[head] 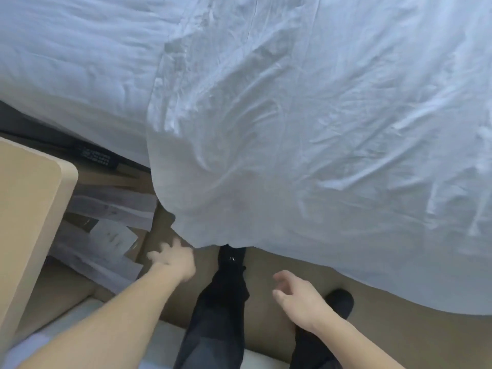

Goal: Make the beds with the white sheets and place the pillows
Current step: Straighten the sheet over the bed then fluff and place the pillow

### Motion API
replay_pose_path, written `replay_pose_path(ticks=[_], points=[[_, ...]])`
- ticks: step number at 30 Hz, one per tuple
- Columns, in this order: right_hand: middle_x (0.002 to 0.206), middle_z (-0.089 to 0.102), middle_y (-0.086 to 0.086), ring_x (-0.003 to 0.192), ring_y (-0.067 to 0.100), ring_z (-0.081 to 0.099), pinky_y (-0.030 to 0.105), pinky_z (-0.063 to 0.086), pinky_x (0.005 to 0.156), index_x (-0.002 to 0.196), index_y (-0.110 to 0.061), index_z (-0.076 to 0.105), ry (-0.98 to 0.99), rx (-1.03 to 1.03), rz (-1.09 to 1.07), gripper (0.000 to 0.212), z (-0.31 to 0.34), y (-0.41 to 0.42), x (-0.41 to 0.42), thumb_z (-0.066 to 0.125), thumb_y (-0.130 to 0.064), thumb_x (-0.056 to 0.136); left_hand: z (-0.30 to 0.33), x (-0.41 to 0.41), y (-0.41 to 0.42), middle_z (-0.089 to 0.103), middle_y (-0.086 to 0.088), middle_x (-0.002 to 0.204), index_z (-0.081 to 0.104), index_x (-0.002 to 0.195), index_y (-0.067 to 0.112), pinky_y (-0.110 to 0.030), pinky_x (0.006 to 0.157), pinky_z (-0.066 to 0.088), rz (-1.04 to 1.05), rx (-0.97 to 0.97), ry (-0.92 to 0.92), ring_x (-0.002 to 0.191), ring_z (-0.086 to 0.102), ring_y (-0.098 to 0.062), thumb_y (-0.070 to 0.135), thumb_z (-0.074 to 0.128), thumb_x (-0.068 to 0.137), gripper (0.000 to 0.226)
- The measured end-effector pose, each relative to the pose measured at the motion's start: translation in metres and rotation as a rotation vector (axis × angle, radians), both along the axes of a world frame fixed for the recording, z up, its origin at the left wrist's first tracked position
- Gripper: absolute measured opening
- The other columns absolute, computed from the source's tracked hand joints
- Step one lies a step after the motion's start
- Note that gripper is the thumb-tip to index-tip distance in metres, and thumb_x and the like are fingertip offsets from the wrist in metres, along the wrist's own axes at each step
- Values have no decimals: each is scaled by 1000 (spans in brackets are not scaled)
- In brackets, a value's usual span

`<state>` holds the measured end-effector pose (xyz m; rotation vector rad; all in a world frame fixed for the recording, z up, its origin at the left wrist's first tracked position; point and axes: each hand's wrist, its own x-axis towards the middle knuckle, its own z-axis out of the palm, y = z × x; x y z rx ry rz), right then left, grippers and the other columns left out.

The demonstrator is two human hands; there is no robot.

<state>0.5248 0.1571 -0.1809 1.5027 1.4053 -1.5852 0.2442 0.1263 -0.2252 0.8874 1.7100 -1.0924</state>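
Observation:
A wrinkled white sheet (306, 134) covers the bed and fills the upper and right part of the head view. Its corner hangs over the bed's near edge down toward the floor. My left hand (173, 259) is just below that hanging corner, fingers spread, with nothing visibly held. My right hand (298, 294) hovers lower right, apart from the sheet, fingers loosely curled and empty. No pillow is in view.
A light wooden table (29, 209) stands at the left, close to the bed. Grey-white striped fabric or paper (106, 230) lies on the brown floor (399, 334) between them. My dark-trousered legs and dark shoes (340, 299) stand at the bed's edge.

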Motion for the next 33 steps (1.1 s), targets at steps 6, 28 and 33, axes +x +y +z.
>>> replay_pose_path(ticks=[6,28,33], points=[[136,47,-13,116,1,49,18,35,91,141,-27,44,-31,429,-264,45,44,15,67,52,-21,97,96,168,1,35,-3,150,41,144,32,-37,104,43,104,1123,-428,136,38,-21,21,54,92,55],[164,7,-11,146,13,20,33,34,113,148,-54,-2,-164,455,-930,75,-36,-75,333,50,-53,94,57,435,-3,57,-6,135,22,139,65,-42,74,58,-446,675,-650,111,63,-33,33,58,68,85],[139,41,-15,131,6,31,31,33,106,150,-35,26,-29,637,-1291,87,-46,0,437,78,-29,81,102,545,105,58,-12,125,65,121,14,-52,88,50,-761,1291,-846,114,53,-37,-6,76,71,55]])
